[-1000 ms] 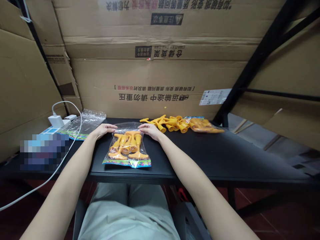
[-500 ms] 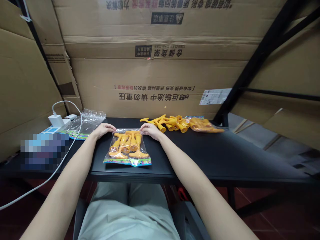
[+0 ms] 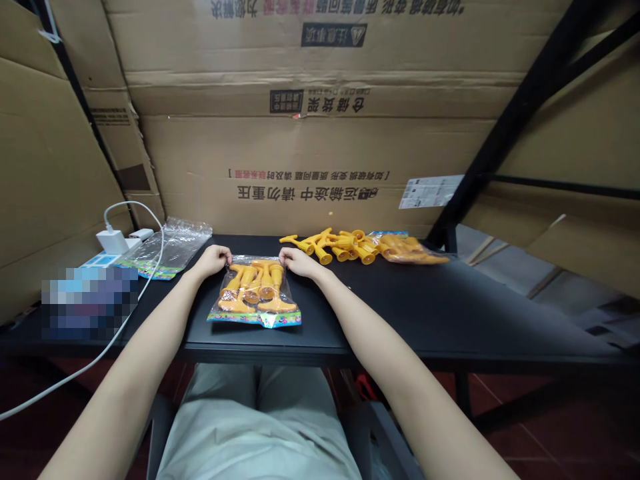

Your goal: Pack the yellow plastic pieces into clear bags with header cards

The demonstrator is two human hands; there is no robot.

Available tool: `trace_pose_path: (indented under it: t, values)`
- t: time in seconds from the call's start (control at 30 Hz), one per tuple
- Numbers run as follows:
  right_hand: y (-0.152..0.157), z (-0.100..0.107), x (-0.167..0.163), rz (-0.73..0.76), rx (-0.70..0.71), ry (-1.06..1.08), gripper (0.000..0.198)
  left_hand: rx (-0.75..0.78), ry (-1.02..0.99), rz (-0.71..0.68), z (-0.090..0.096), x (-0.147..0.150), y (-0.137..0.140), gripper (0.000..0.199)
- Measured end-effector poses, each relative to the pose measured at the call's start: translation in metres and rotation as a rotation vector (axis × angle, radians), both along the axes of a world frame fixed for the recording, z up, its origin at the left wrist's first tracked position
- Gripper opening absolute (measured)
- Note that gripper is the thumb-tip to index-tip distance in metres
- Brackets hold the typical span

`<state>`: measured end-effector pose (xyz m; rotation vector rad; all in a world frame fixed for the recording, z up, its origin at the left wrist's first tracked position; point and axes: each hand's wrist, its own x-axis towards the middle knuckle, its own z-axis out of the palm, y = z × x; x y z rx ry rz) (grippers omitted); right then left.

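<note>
A clear plastic bag (image 3: 254,317) with a colourful printed strip along its near edge lies on the black table in front of me. Inside it are several yellow-orange plastic pieces (image 3: 266,283) with T-shaped tops and flared, hollow ends. My left hand (image 3: 217,259) pinches the bag's far left corner, fingers curled in. At the far right corner, my right hand (image 3: 298,261) pinches the film the same way. The fingertips partly hide both corners.
Loose yellow pieces (image 3: 345,247) are piled at the back, beside another filled bag (image 3: 413,250). Flat bags (image 3: 173,243) lie at the left, near a white charger (image 3: 113,241) and its cable (image 3: 145,290). Cardboard (image 3: 310,147) walls the table's back.
The fingers of my left hand have curled in more at the bag's corner. The bag's near edge has shifted slightly away from me.
</note>
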<state>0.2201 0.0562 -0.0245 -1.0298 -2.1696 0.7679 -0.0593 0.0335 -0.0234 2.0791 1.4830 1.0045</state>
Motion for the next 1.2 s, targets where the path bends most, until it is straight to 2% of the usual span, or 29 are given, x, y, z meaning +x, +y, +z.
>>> trace_pose_path:
  t: [0.1, 0.3, 0.67, 0.8, 1.0, 1.1, 1.2]
  values:
    - [-0.002, 0.003, 0.000, 0.003, 0.035, -0.069, 0.016, 0.062, 0.121, 0.005, 0.002, 0.003, -0.003, 0.022]
    - [-0.004, 0.006, 0.000, 0.031, 0.006, -0.103, 0.015, 0.177, 0.260, 0.000, 0.003, 0.007, -0.006, 0.021]
    - [-0.006, 0.007, -0.002, 0.024, -0.062, -0.091, 0.017, 0.197, 0.425, 0.065, 0.010, 0.016, -0.015, 0.023]
    - [-0.011, 0.012, -0.003, 0.008, -0.055, -0.108, 0.025, 0.234, 0.460, 0.083, 0.013, 0.023, -0.021, 0.025]
    - [-0.016, 0.013, -0.002, -0.095, 0.003, -0.143, 0.045, 0.324, 0.534, 0.083, 0.015, 0.028, -0.024, 0.025]
    - [-0.010, 0.009, -0.001, -0.099, -0.001, -0.075, 0.043, 0.371, 0.557, 0.087, 0.015, 0.029, -0.024, 0.025]
    - [-0.005, 0.006, 0.001, -0.005, -0.128, 0.104, 0.045, 0.423, 0.567, 0.086, 0.015, 0.030, -0.025, 0.024]
